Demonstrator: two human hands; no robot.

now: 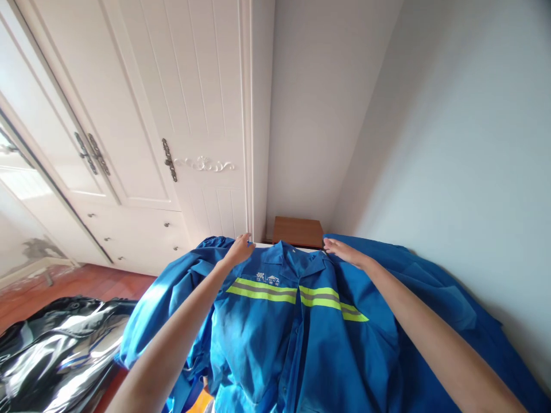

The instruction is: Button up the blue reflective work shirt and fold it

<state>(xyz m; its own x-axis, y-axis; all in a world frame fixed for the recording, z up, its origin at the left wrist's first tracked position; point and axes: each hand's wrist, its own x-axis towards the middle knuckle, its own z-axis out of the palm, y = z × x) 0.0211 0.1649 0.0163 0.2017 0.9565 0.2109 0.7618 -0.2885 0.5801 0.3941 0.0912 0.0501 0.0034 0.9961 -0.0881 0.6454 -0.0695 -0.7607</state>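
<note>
A blue work jacket (253, 327) with yellow-and-grey reflective bands lies spread out in front of me, its collar at the far end and white printing on the chest. My left hand (241, 250) is at its left shoulder, fingers stretched forward and slightly apart. Near the right side of the collar, my right hand (344, 252) reaches inward over the shoulder with extended fingers. No cloth is visibly pinched in either hand, though contact with the fabric is hard to judge. The buttoned front placket runs down the middle toward me.
More blue fabric (434, 298) lies along the wall at right. A white wardrobe (206, 103) stands at left, and a brown wooden surface (298, 230) sits behind the collar. Dark, shiny clothing or bags (64, 355) lie at lower left above the reddish wooden floor (107, 280).
</note>
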